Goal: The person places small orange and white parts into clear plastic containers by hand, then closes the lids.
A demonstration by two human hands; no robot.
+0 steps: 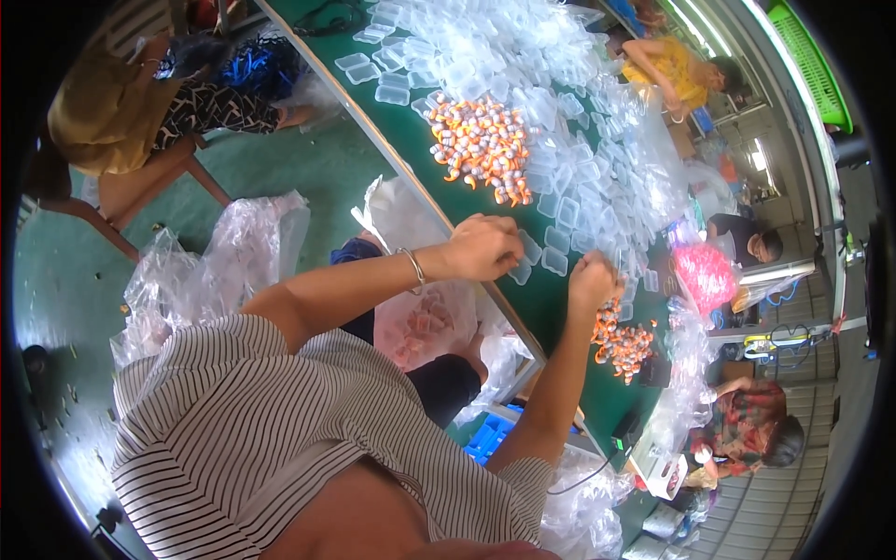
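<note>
Left hand (483, 246) curled over the near edge of the green bench (551, 308), fingers closed onto a small clear plastic tray (521, 272), one of several lying just there. Right hand (594, 280) balled into a loose fist further along the same edge, directly above a small heap of orange-and-white pieces (623, 342); likely pinching one of them, though the fingertips are hidden and the contents cannot be told for sure. Hands near each other but apart.

Best done, by the look of it, with the tray kept flat against the bench under the left fingers while the right brings its piece straight over, short reach only, wrists low, no dragging through the neighbouring trays.

Both forearms bare, stretched forward and up from a striped shirt (280, 420); thin bracelet (413, 266) at the left wrist. Left elbow bent and held out wide, right arm nearly straight with the wrist dropped.

Further up the bench a larger heap of the same orange-and-white pieces (481, 145), bordered by a wide spread of empty clear trays (569, 177). Crumpled clear bags (224, 261) on the floor to the left, a blue bin (490, 437) under the bench. Other people seated on the far side, one in a yellow top (672, 70), and a pink bag (705, 273) beside them.
</note>
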